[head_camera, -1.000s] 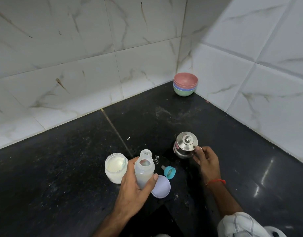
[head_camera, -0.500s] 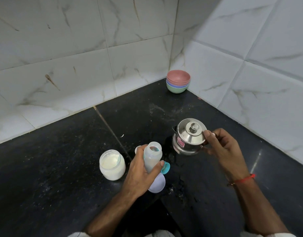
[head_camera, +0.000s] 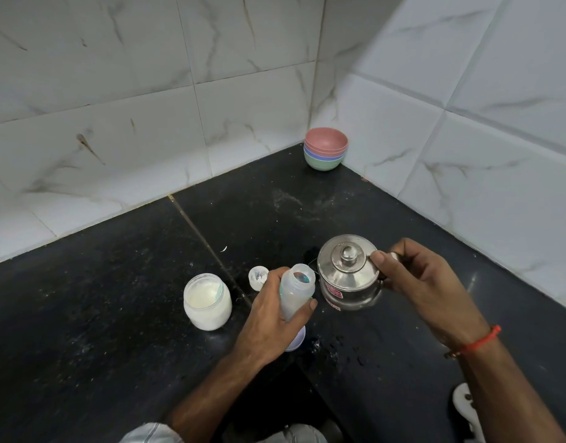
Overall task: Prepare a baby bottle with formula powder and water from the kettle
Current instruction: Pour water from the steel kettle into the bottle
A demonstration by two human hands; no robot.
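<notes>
My left hand wrapped around the open baby bottle, my right hand gripping the steel kettle handle, powder jar beside on the black surface

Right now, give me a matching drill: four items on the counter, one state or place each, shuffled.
Items:
1. baby bottle
2. kettle
3. powder jar
4. stacked bowls

States:
A. in the far corner by the tiled walls
B. open, standing on the counter, untouched
C. gripped by the left hand, mouth open
D. lid on, held by the right hand

Pairs: 1-C, 2-D, 3-B, 4-A
</notes>
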